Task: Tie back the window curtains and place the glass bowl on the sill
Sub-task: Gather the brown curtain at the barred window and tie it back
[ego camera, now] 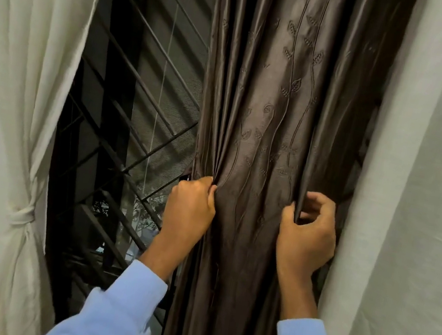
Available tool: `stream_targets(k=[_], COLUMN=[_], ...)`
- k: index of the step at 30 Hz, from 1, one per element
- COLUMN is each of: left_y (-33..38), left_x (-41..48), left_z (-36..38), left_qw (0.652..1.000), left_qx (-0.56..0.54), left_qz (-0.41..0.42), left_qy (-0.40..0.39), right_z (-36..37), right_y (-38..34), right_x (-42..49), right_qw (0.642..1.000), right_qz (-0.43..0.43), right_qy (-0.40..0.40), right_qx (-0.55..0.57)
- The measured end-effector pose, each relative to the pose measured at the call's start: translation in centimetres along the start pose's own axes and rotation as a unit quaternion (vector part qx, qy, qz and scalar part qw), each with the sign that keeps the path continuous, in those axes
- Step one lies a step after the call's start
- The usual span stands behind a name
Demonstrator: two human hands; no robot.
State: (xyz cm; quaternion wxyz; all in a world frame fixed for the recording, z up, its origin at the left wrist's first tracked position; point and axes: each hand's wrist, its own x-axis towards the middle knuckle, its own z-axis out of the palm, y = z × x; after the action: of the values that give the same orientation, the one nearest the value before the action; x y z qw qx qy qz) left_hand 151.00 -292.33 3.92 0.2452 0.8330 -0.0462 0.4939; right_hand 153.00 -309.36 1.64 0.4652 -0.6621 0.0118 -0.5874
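Observation:
A shiny brown curtain (278, 103) with an embroidered leaf pattern hangs in front of me, gathered into folds. My left hand (189, 209) grips its left edge in a fist. My right hand (305, 235) pinches a fold at its right edge between thumb and curled fingers. A cream curtain (28, 45) at the left is tied back with a knotted cream band (20, 216). Neither the glass bowl nor the sill is in view.
A dark window with a diagonal metal grille (135, 111) shows between the two curtains. Another cream curtain (420, 202) hangs at the right, close beside my right hand.

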Motion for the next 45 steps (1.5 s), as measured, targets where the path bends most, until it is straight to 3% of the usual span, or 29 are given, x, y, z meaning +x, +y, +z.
stream_targets(k=[5,10,17,28,30,34,35,38,40,43,45], left_y=[0.1,0.2,0.6,0.4,0.0,0.1,0.2,0.1,0.0,0.0,0.2], left_x=[0.0,-0.1,-0.3,0.3,0.6,0.3,0.3,0.2,0.2,0.2,0.3], left_z=[-0.2,-0.6,-1.1,-0.6,-0.4,-0.1,0.0,0.3,0.3,0.4,0.5], left_qw=[1.000,1.000,0.998,0.996,0.996,0.996,0.996,0.997,0.997,0.997,0.997], left_qx=[0.005,0.009,-0.004,0.027,0.036,0.036,0.035,0.031,0.035,0.033,0.039], left_qz=[0.000,0.012,0.046,0.057,0.049,0.055,0.056,0.056,0.057,0.054,0.052], left_qy=[-0.013,-0.018,-0.041,-0.066,-0.060,-0.056,-0.054,-0.046,-0.046,-0.042,-0.047], right_z=[0.4,1.7,3.5,3.5,3.1,4.1,4.5,5.3,5.0,4.1,3.2], right_y=[-2.1,-3.5,-3.2,-1.7,-1.4,1.4,2.0,3.7,3.6,3.2,2.3], right_x=[-2.6,-5.0,-6.8,-5.8,-4.4,-0.5,0.8,4.3,5.3,5.2,4.4], right_qw=[0.998,0.993,0.966,0.936,0.927,0.969,0.958,0.871,0.874,0.916,0.932], right_qz=[-0.053,-0.078,-0.077,-0.107,-0.063,0.093,0.168,0.353,0.351,0.312,0.269], right_qy=[-0.007,-0.080,-0.227,-0.310,-0.335,-0.153,-0.153,-0.238,-0.237,-0.102,-0.055], right_qx=[0.039,0.044,0.101,0.129,0.158,0.169,0.172,0.246,0.239,0.232,0.238])
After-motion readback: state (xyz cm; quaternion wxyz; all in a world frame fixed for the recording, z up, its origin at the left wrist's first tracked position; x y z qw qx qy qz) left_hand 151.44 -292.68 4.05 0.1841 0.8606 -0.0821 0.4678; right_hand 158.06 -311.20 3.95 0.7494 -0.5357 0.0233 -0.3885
